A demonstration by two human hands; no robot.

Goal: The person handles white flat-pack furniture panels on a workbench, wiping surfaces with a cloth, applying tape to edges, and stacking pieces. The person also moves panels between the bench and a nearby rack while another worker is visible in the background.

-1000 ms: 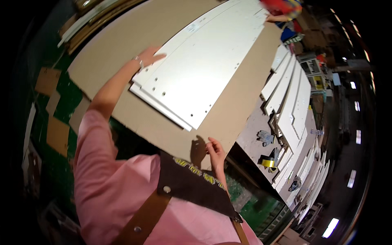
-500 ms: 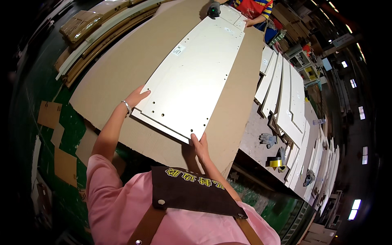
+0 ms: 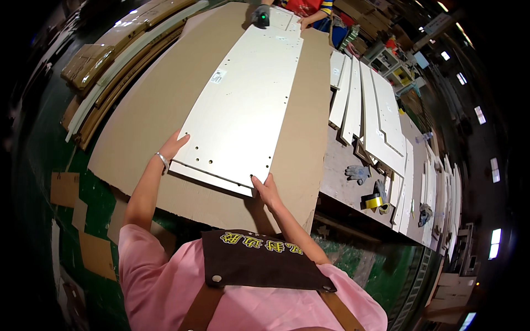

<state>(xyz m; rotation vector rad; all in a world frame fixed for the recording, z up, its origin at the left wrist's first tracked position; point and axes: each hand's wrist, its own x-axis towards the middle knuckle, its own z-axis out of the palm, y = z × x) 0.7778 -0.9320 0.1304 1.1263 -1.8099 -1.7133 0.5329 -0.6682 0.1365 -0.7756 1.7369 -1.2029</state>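
A long white panel [image 3: 243, 105] with drilled holes and a small label lies lengthwise over the cardboard-covered table. Along its near end, the edge of another white board [image 3: 212, 180] shows just beneath it. My left hand [image 3: 174, 147] grips the panel's near left corner, thumb on top and fingers mostly hidden under the side. At the near right corner, my right hand [image 3: 266, 191] holds on likewise, its thumb beside a hole. At the far end, a co-worker's gloved hand [image 3: 260, 16] and bare hand [image 3: 304, 23] touch the panels.
Brown cardboard [image 3: 138, 105] covers the table. To the right, a lower table carries several white panels [image 3: 381, 116], a grey glove [image 3: 358, 174] and a yellow tape roll [image 3: 372, 202]. Long boards and wrapped packages [image 3: 87, 65] stand at left. Cardboard pieces [image 3: 95, 254] lie on the green floor.
The view has shifted, so the scene sits further left. Both my hands keep their hold on the near corners, and the lower board's edge now shows more evenly along the near end.
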